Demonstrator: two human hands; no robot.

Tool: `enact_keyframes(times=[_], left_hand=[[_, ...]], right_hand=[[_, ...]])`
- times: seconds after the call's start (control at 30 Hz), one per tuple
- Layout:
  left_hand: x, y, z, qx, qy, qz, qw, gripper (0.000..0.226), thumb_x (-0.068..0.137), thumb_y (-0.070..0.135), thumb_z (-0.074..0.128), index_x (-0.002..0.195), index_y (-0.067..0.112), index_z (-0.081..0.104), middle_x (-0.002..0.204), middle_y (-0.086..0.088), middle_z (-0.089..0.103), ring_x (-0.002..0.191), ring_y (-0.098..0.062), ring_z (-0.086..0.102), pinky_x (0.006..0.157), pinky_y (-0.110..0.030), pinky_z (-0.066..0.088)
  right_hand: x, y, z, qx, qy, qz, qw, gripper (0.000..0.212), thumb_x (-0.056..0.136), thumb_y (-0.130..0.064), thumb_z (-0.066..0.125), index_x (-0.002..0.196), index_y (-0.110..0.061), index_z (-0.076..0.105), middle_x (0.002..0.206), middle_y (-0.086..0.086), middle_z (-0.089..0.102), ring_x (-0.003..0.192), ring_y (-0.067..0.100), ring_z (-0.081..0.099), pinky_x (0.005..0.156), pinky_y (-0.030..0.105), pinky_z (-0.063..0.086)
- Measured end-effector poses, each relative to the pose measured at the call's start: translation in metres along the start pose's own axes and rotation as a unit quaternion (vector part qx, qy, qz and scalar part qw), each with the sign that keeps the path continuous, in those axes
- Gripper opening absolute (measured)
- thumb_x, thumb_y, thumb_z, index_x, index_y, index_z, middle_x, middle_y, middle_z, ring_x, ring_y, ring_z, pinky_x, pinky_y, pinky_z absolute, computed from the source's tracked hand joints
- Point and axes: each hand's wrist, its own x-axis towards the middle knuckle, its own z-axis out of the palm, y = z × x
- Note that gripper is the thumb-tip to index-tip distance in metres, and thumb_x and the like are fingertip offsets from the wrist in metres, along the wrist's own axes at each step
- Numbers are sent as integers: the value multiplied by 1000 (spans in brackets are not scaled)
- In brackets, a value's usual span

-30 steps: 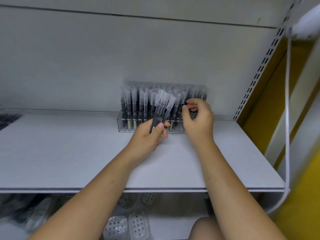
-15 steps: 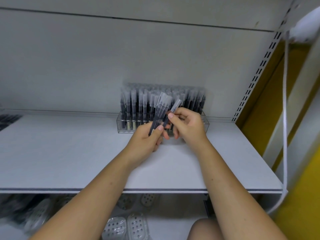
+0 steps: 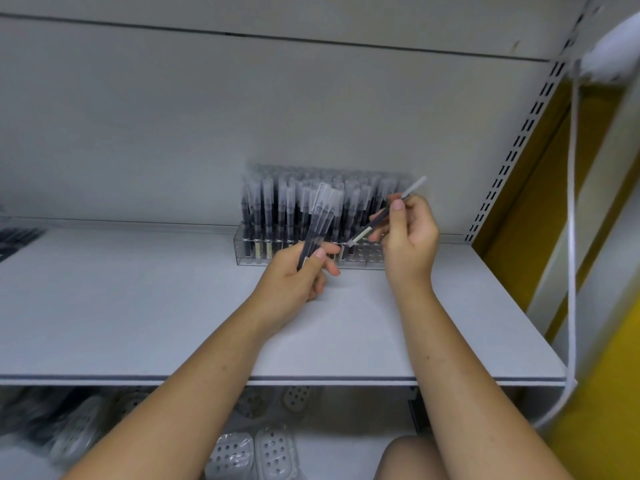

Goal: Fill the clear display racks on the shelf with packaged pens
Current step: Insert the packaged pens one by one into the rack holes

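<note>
A clear display rack [image 3: 254, 259] stands at the back of the white shelf [image 3: 145, 317], packed with upright packaged pens [image 3: 273, 209]; its right end cells look unfilled. My left hand [image 3: 294, 282] grips a small bundle of packaged pens [image 3: 320, 218], fanned upward in front of the rack. My right hand [image 3: 410, 237] pinches a single packaged pen [image 3: 412, 190], tilted, its lower tip just above the rack's right part.
The shelf's back wall is right behind the rack. A slotted upright [image 3: 512, 147] and a yellow wall [image 3: 602, 393] bound the right side. A white cord [image 3: 571, 237] hangs there. Packaged goods [image 3: 252, 455] lie on the lower shelf. Dark items [image 3: 17, 237] sit at far left.
My right hand came from the rack to the bundle, took one pen from it, and has carried it rightward over the rack's right part. My left hand stayed in place.
</note>
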Motion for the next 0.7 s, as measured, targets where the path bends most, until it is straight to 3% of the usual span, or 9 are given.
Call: enact_keyframes(times=[0.1,0.17,0.3,0.5,0.7], left_hand=[[-1,1,1,5,3,-2,1000,26,112,16,44,117,9,68,83,3,67,63,-17,49,53,-23,40],[-1,1,1,9,-1,-1,1000,26,112,16,44,115,9,69,81,0,65,61,-18,48,53,-24,40],[1,0,1,17,-5,2,1000,25,112,16,44,114,9,68,73,-4,57,55,-13,43,51,-23,35],[2,-3,1,5,-9,-8,1000,25,112,20,45,113,11,68,62,13,38,52,-9,32,51,-22,30],[2,-2,1,9,-4,-7,1000,25,112,23,46,112,12,68,62,11,37,52,-11,31,50,-23,29]], right_hand=[[0,5,-4,-74,31,-58,995,16,107,-23,50,108,-11,60,87,8,68,72,27,67,66,51,56],[0,8,-5,-94,18,-63,993,17,107,-25,50,111,-11,61,90,-1,68,81,25,68,74,56,56],[-1,8,-5,-130,-6,-69,989,13,107,-21,51,110,-12,60,84,-13,66,77,15,66,72,49,55],[0,10,1,-165,-27,-73,983,19,107,-30,49,113,-15,59,87,-11,64,80,12,63,73,46,55],[-1,11,2,-194,-34,-93,976,17,107,-32,48,110,-19,57,87,-12,62,77,15,59,69,46,52]])
